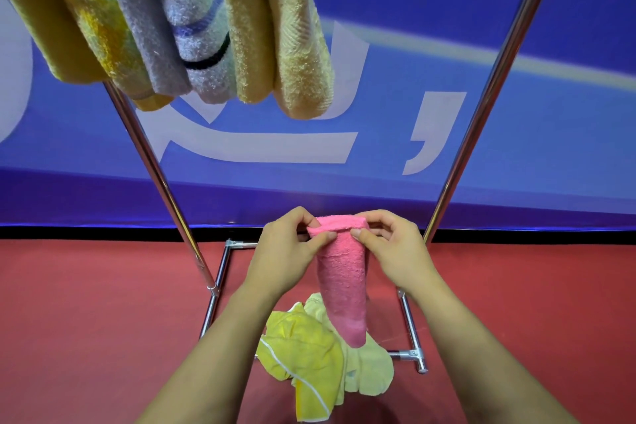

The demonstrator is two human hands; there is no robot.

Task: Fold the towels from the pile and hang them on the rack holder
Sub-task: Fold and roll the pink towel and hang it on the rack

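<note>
Large white characters (261,144) are printed on the blue banner (516,148) behind the rack, with a comma-like stroke to their right; they are cropped and cannot be read. No label shows on any towel.

At upper left, a row of folded terry towels (192,27), yellow, grey, striped white and tan, hangs side by side over the top of the chrome tube rack holder (165,179), whose two shiny legs slant down to a base frame on the red floor (86,320).

The left hand (289,251), forearm reaching up from the bottom edge, pinches the top left edge of a narrow folded pink terry towel (340,286) between curled fingers and thumb. The right hand (392,248) pinches the top right edge likewise. The pink towel hangs down between them, above a crumpled pile of pale yellow cloths (309,348) lying on the floor inside the rack's base.
</note>
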